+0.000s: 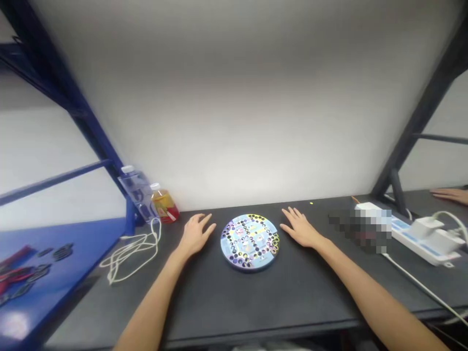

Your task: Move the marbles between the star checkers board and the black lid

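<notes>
The open, empty left hand [195,235] and right hand [300,228] lie at nine and three o'clock of a round printed board [250,242].

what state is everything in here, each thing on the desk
left hand, open, palm down, fingers spread, beside the board, holding nothing
right hand, open, palm down, beside the board, holding nothing
round blue game board, lying flat on the desk
orange drink bottle, capped, has liquid inside
clear plastic bottle, capped
white cable, loosely coiled on the desk
white power strip, plugs inserted
</notes>
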### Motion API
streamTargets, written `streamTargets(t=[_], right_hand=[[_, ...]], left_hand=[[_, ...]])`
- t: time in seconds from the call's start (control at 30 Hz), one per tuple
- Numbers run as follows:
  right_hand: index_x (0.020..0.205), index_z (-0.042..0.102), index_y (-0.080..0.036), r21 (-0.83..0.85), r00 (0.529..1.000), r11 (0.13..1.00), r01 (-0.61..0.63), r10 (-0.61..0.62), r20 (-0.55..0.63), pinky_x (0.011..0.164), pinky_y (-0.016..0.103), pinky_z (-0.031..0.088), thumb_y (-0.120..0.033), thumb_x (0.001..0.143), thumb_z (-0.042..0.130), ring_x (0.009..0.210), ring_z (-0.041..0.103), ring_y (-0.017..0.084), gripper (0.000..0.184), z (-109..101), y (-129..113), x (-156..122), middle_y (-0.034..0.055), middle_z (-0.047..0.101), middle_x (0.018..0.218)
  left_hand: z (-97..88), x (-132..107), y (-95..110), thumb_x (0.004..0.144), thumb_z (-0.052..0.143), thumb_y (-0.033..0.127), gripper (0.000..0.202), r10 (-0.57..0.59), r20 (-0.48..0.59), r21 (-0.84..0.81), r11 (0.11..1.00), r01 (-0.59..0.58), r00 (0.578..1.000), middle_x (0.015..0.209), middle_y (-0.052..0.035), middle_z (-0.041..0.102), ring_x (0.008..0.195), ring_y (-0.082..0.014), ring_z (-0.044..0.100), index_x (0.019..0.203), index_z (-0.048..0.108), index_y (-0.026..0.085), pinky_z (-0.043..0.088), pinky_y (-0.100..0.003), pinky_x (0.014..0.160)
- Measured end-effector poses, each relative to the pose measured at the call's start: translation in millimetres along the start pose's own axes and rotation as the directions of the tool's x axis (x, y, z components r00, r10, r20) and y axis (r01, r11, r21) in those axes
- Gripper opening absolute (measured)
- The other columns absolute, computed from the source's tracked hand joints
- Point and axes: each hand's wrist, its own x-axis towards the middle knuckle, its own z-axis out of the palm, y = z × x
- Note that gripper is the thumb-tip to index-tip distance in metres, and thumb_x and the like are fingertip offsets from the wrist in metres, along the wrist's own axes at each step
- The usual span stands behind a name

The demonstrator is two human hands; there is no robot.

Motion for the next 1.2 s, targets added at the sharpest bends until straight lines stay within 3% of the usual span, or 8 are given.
streamTargets(t=[0.1, 0.2, 1.2], right_hand=[[0.15, 0.03, -0.019, -0.087, 0.997, 0.996, -0.024, 0.03, 0.076, 0.115, 0.052, 0.012, -0.067, 0.092, 0.022, 0.145, 0.015, 0.033, 0.076, 10, 10, 2, 0.0141, 0.023, 0.157], [0.15, 0.03, -0.02, -0.091, 0.996, 0.996, -0.019, 0.027, 0.083, 0.115, 0.051, 0.011, -0.069, 0.091, 0.02, 0.145, 0.015, 0.033, 0.078, 14, 13, 4, 0.0142, 0.023, 0.157], [0.149, 0.034, -0.019, -0.029, 0.997, 0.999, -0.03, 0.032, 0.07, 0.115, 0.051, 0.01, -0.068, 0.09, 0.025, 0.145, 0.016, 0.032, 0.077, 10, 12, 5, 0.0147, 0.025, 0.156]], left_hand=[[14.6, 0, -1, 0.09, 0.033, 0.065, 0.066, -0.046, 0.162, 0.079, 0.996, 0.033, 0.986, 0.152, -0.0121, 0.034, 0.141, -0.0365, 0.022, 0.146, 0.038, 0.028, 0.017, -0.062, 0.109], [20.2, 0, 0, 0.091, 0.027, 0.066, 0.07, -0.061, 0.261, 0.11, 0.993, 0.033, 0.963, 0.156, -0.013, 0.027, 0.144, -0.0373, 0.015, 0.148, 0.032, 0.027, 0.011, -0.064, 0.109], [17.4, 1, -2, 0.092, 0.026, 0.065, 0.07, -0.048, 0.266, 0.125, 0.992, 0.015, 0.963, 0.156, -0.0135, 0.026, 0.144, -0.0357, 0.016, 0.149, 0.031, 0.025, 0.012, -0.061, 0.11]])
